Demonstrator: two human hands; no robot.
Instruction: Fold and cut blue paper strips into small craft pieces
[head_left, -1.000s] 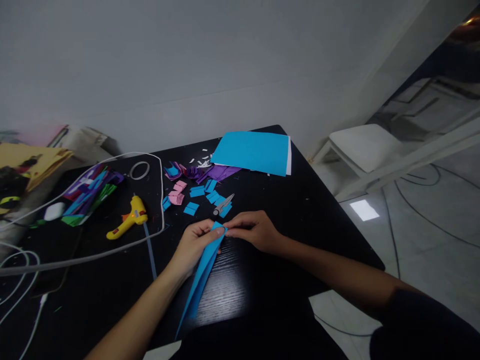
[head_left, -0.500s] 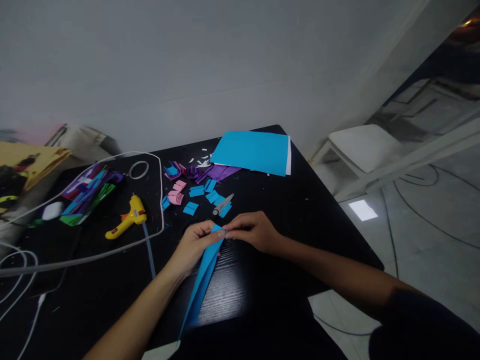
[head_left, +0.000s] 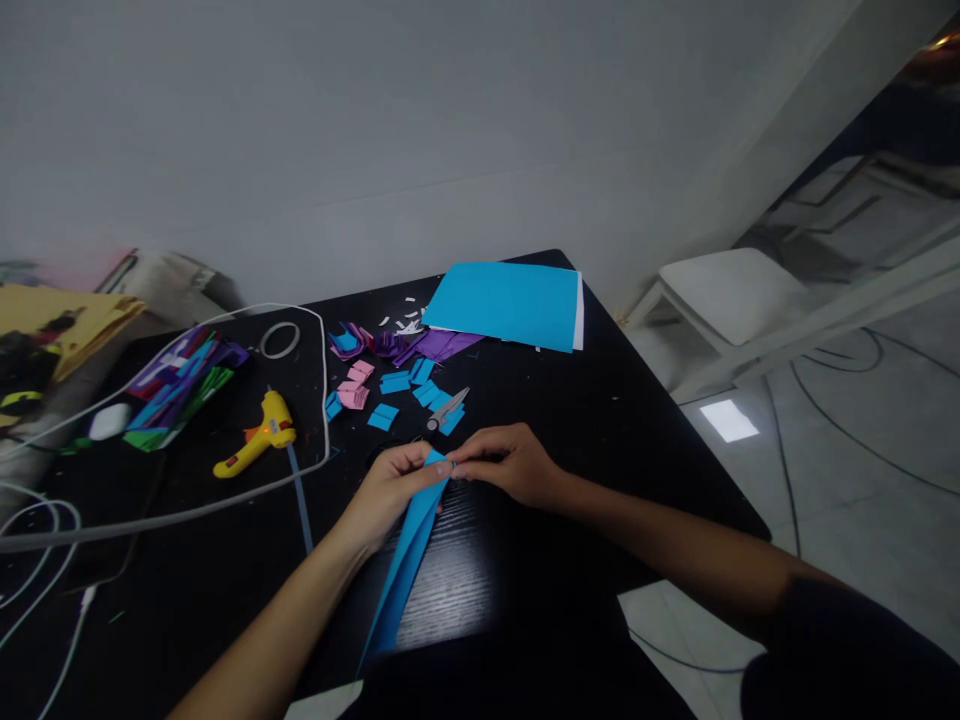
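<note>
A long folded strip of blue paper (head_left: 409,560) runs from my hands down toward the table's front edge. My left hand (head_left: 390,495) is closed on it, thumb on top near the upper end. At that same end, the fingertips of my right hand (head_left: 514,465) pinch the strip's corner. Just beyond my hands lie scissors (head_left: 448,408), their blades over a small blue paper piece and their handles partly hidden behind my left hand. Several small blue folded pieces (head_left: 383,417) and pink folded pieces (head_left: 354,392) are scattered past the scissors.
On the black table (head_left: 600,440), blue sheets (head_left: 510,305) lie at the back, beside purple paper (head_left: 446,345). A yellow glue gun (head_left: 266,435), a tape roll (head_left: 280,341), coloured paper strips (head_left: 176,390) and a white cable (head_left: 326,400) are on the left. A white stool (head_left: 727,290) stands right.
Both hands keep their hold on the blue strip in almost the same position. The whole view has shifted very slightly; nothing else has visibly moved.
</note>
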